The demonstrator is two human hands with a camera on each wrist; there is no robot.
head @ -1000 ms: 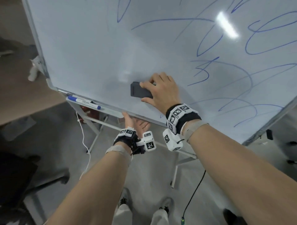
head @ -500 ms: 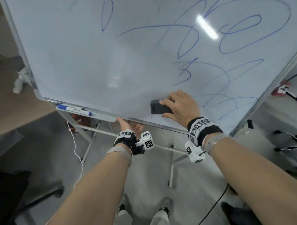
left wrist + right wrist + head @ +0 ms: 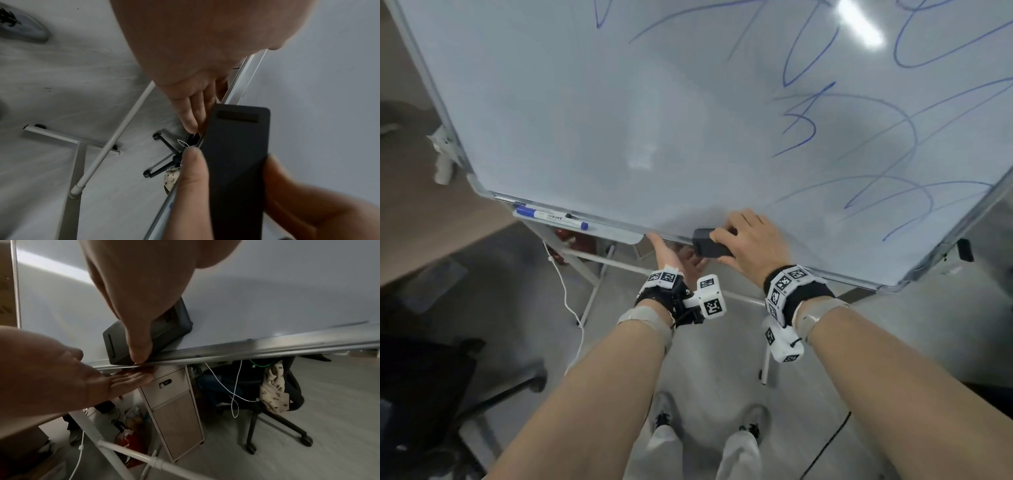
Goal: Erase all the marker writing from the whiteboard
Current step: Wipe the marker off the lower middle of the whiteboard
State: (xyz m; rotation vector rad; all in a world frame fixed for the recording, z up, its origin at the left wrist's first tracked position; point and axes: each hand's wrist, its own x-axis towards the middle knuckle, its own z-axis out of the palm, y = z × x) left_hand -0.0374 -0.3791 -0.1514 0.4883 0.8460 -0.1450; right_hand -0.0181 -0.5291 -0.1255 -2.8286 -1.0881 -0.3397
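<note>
Eraser reaches the whiteboard's bottom edge, left side now clean

The right hand [image 3: 751, 245], fingers curled around the black eraser [image 3: 709, 244], has swept down from mid-board to the lower frame, while the left hand [image 3: 671, 253], fingers straight together, steadies the whiteboard [image 3: 592, 113] from beneath. Blue marker writing [image 3: 859, 144] still covers the right half. A blue marker [image 3: 551, 217] lies in the tray; an office chair [image 3: 267, 394] and cabinet [image 3: 174, 410] stand on the grey floor behind.

A dark eraser [image 3: 709, 243] is gripped by the right hand [image 3: 753, 246] at the whiteboard's [image 3: 619, 120] bottom edge, near six o'clock. The left hand [image 3: 671, 255] is seen beneath that edge. Blue scrawl [image 3: 859, 137] is spread toward two o'clock — a marker [image 3: 551, 216] is seen at nine.
</note>
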